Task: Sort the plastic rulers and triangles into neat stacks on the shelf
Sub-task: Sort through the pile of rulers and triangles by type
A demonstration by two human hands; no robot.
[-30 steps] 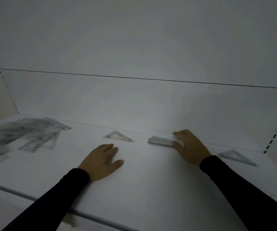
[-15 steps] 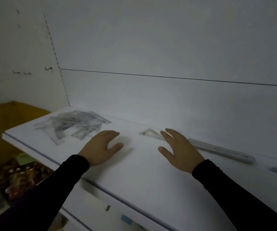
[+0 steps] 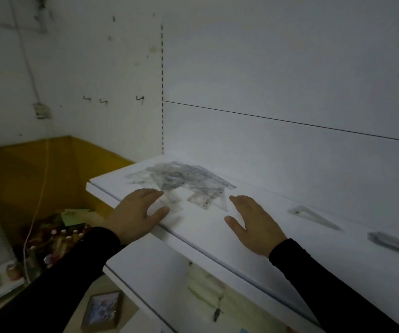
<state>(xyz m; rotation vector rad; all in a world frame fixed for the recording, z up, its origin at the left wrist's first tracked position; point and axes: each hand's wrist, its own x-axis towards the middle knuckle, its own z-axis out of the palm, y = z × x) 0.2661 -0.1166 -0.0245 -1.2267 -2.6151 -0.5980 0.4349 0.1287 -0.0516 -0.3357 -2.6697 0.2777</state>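
clear plastic rulers (image 3: 181,176), matt shelf (image 3: 208,227).

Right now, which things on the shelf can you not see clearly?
Head view only:
- Pile of clear rulers and triangles: overlapping and see-through, so no count.
- Ruler stack: cut off by the right edge.
- Left hand: its fingertips may touch the pile; blurred.
- Markings: too small.

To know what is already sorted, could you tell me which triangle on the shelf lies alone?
The single triangle right of the right hand; the others overlap in the jumbled pile.
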